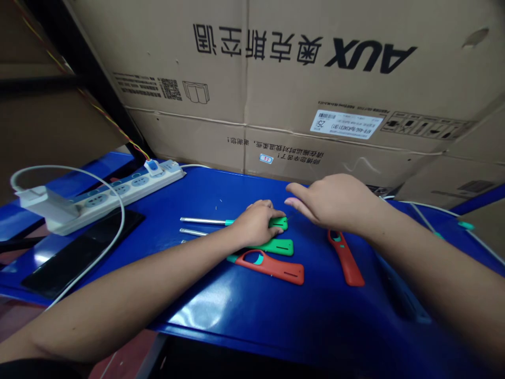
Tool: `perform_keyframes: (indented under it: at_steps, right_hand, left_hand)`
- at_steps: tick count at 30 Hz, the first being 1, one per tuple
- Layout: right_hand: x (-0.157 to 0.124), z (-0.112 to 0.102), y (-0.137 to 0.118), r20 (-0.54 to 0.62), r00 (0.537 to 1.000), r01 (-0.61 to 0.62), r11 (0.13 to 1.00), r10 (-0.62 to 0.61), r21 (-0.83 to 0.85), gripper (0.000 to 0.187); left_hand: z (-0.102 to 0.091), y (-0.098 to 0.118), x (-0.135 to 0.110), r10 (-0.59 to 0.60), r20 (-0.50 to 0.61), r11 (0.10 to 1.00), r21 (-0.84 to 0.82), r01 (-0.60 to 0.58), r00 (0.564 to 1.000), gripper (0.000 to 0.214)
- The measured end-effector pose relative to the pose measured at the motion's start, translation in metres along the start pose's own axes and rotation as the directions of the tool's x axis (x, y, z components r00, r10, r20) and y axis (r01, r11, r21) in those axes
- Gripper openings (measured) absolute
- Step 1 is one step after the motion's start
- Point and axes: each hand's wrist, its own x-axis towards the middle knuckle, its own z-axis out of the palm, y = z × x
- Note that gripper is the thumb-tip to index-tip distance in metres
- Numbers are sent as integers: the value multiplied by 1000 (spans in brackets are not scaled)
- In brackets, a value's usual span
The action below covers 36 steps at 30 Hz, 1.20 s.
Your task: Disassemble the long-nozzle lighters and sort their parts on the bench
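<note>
My left hand (256, 225) is closed on the handle of a green long-necked lighter (281, 223), thumb and fingers around it, its metal tube pointing left. Just below lies a second green lighter (280, 246), partly under the hand. Nearest the front of this group is an orange-red lighter (276, 267) with a teal trigger. My right hand (335, 202) hovers to the right, thumb and forefinger drawn close together; whatever they hold, if anything, is not visible. Another orange-red lighter (347, 261) lies beneath that hand, its upper part hidden.
A blue table (221, 310) carries everything. At left are a white power strip (130, 187) with plugs, a white cable (123, 221) and a black phone-like slab (74, 258). A large cardboard box (276, 95) stands behind. A dark blue object (408, 297) lies by my right forearm.
</note>
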Motion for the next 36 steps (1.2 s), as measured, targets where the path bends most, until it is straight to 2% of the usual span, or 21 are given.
perform_keyframes:
  at_steps: [2, 4, 5, 6, 8, 10, 11, 12, 15, 17, 18, 20, 22, 23, 24, 27, 29, 33, 34, 36]
  right_hand:
    - [1, 2, 1, 4, 999, 34, 999, -34, 34, 32]
    - [2, 3, 3, -45, 985, 169, 968, -164, 187, 28]
    - [3, 4, 4, -74, 977, 211, 944, -198, 254, 30]
    - [4, 6, 4, -88, 979, 203, 936, -185, 288, 32]
    - [7, 9, 1, -75, 997, 37, 969, -19, 243, 29]
    - [10, 12, -3, -71, 980, -176, 973, 188, 147, 35]
    - [11, 14, -4, -73, 969, -225, 966, 236, 130, 41]
    - [11, 15, -5, -73, 971, -216, 965, 228, 150, 42]
    - [8, 14, -4, -88, 995, -24, 944, 56, 330, 30]
    - [6, 13, -3, -112, 994, 58, 919, -15, 391, 37]
    - [5, 12, -4, -117, 993, 51, 926, -7, 375, 37]
    - [6, 11, -5, -114, 990, -47, 960, 81, 275, 30]
    - [8, 12, -7, -103, 976, -171, 968, 192, 184, 38]
    - [9, 12, -7, -92, 974, -186, 965, 206, 184, 41]
    - [9, 13, -6, -84, 981, -155, 963, 177, 221, 38]
    - [4, 12, -1, -120, 992, 73, 927, -31, 369, 21]
    - [1, 10, 1, -136, 986, 141, 923, -98, 358, 20]
    - [2, 11, 1, -65, 997, -30, 978, 45, 207, 26]
    - [3, 12, 1, -63, 996, -47, 975, 62, 215, 27]
    - [4, 14, 2, -87, 996, 8, 956, 18, 294, 23]
  left_hand:
    - [-1, -1, 1, -12, 20, 1000, -12, 12, 1000, 36]
    - [-2, -1, 1, -17, 43, 1000, -12, 17, 999, 36]
    - [-2, 0, 1, -14, 49, 1000, -11, 14, 999, 36]
    - [-3, 0, 1, -9, 51, 1000, -8, 9, 999, 36]
    - [-3, 0, 1, -3, 48, 1000, 0, 3, 999, 37]
    - [-3, 0, 0, -1, 43, 1000, 3, 1, 999, 39]
    - [-2, 0, -1, 3, 42, 1000, 3, -4, 999, 39]
    - [-2, 0, -1, 10, 40, 1000, 1, -10, 999, 39]
    - [-3, 0, -2, 28, 29, 1000, -1, -28, 999, 35]
    - [-3, 0, -3, 32, 25, 999, -1, -32, 999, 32]
    - [-3, 1, -3, 33, 25, 999, -1, -33, 999, 31]
    - [-3, 1, -3, 36, 26, 999, -3, -36, 999, 33]
    - [-3, 1, -3, 35, 22, 999, -5, -35, 999, 37]
    - [-3, 1, -3, 35, 20, 999, -5, -35, 999, 37]
    - [-3, 1, -3, 35, 19, 999, -6, -35, 999, 36]
    - [-3, 2, -2, 29, 28, 1000, -2, -29, 999, 34]
    - [-3, 2, -2, 23, 31, 1000, 6, -23, 999, 36]
    - [-2, 1, -3, 23, 10, 1000, 10, -23, 1000, 39]
    - [-1, 1, -3, 26, 5, 1000, 8, -26, 1000, 38]
    - [-1, 0, -4, 33, 0, 999, 2, -33, 999, 37]
